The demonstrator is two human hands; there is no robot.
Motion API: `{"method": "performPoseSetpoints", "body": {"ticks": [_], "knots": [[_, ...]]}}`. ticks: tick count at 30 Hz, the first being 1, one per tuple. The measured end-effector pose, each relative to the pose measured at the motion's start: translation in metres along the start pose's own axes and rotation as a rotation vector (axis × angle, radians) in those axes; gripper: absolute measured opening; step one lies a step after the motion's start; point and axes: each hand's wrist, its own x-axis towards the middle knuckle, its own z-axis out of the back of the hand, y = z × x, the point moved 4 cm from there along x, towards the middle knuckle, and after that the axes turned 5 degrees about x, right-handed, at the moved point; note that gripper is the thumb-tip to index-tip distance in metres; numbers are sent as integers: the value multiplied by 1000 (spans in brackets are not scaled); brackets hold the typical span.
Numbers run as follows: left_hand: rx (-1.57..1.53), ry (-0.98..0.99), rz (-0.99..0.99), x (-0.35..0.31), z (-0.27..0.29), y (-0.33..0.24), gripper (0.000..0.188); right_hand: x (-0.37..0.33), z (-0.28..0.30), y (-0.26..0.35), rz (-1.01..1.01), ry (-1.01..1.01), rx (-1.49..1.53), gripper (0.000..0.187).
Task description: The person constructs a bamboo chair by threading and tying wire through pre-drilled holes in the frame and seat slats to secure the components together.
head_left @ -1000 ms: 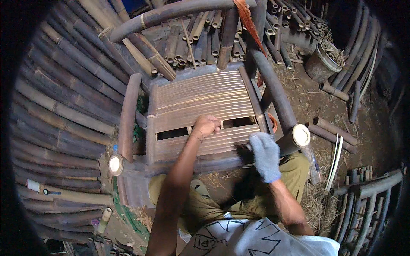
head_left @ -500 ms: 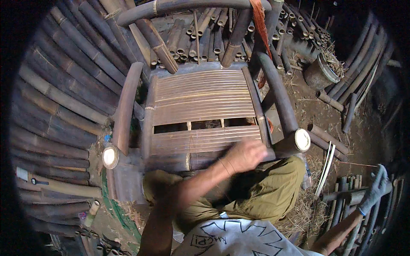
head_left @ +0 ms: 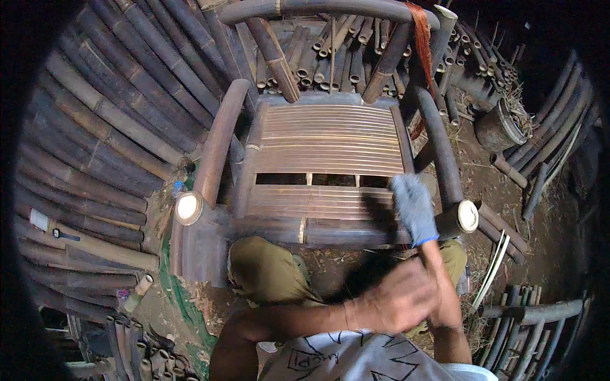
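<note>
In front of me stands a dark bamboo chair frame; its seat (head_left: pixel 330 143) is made of thin bamboo slats. A gap (head_left: pixel 333 180) crosses the seat near its front, with two short pale pieces spanning it. My right hand (head_left: pixel 412 202), in a grey glove with a blue cuff, is over the seat's front right corner, fingers curled. My bare left hand (head_left: pixel 400 298) crosses in front of my right forearm, closed and slightly blurred. What either hand grips is hidden. The front rail (head_left: pixel 343 232) lies between my knees and the slats.
Thick bamboo poles (head_left: pixel 95 133) line the left side. Cut bamboo tubes (head_left: pixel 318 60) are stacked behind the chair. On the right are a bucket (head_left: pixel 499 127), pale strips (head_left: pixel 492 270) and a low bamboo rack (head_left: pixel 534 312). A watch (head_left: pixel 66 235) lies on a pole.
My gloved right hand has come in from the far right, where a thin reddish strand showed beside it, to the seat corner. My left hand has drawn back from the front rail toward my body.
</note>
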Motion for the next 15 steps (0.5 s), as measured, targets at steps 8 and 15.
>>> {"method": "performPoseSetpoints", "body": {"ticks": [8, 15], "knots": [[583, 188, 776, -50, 39, 249, 33, 53, 63, 84, -66, 333, 455, 38], [581, 415, 817, -58, 24, 268, 41, -39, -7, 15, 62, 633, -509, 48]]}}
